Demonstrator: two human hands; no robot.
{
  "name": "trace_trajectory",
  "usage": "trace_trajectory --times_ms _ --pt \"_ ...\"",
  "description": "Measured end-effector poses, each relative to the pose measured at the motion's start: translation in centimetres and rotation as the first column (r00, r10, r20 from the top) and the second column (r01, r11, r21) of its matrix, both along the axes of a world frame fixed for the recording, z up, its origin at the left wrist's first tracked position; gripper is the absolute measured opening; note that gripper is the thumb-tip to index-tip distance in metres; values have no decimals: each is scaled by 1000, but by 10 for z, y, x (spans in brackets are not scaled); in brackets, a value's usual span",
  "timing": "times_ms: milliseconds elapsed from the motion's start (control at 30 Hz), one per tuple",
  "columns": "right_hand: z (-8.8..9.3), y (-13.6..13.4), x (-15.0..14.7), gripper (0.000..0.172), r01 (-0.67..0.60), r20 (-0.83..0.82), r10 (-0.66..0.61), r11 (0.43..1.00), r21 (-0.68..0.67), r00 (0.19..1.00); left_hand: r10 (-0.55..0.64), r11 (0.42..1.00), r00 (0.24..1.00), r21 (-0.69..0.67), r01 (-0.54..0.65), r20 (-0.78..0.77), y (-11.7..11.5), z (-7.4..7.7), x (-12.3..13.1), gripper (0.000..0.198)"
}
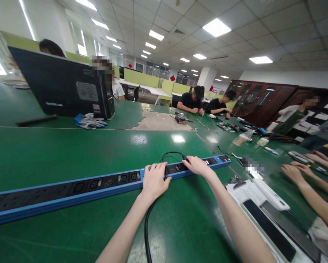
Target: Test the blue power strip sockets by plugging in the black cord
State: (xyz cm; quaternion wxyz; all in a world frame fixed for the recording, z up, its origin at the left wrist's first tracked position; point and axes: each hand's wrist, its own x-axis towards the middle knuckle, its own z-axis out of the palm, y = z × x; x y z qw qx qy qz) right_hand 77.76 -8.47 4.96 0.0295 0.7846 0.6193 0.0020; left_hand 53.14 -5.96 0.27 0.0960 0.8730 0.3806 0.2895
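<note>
A long blue power strip [106,186] with black sockets lies across the green table. My left hand [155,179] is wrapped over its middle, fingers on the far edge and thumb on the near side. A black power cable [147,230] rises from the near edge and passes under that hand. Beyond the strip, the cable loops round to a black plug [184,157]. My right hand [197,166] pinches this plug over the sockets. Its fingers hide most of the plug, so I cannot tell whether it sits in a socket.
A black computer case [62,87] stands at the back left, with work gloves [90,121] before it. On the right are a clipboard [243,188], a phone [268,230] and a white handheld device [270,193]. Another person's hands [294,173] rest nearby. Several people sit farther back.
</note>
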Motion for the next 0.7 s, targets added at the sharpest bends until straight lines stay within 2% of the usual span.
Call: trace_trajectory --times_ms 133,233,400,533,700 --pt "-9 -10 -14 53 113 34 -115 991 69 993 -10 1000 1000 -6 10 -14 0 2 0 55" --pt "-7 -12 -18 51 140 54 -146 985 97 988 -4 1000 1000 -12 4 -18 0 3 1 54" --pt "10 -11 -9 52 54 -26 -54 999 8 998 -4 1000 1000 -4 4 -15 -2 4 2 52" --pt "17 -10 -2 44 50 4 -51 995 90 999 0 1000 1000 8 0 -20 -4 5 1 54" --pt "16 -8 8 37 -11 -118 21 996 89 993 28 999 999 38 -27 -32 -4 4 4 63"
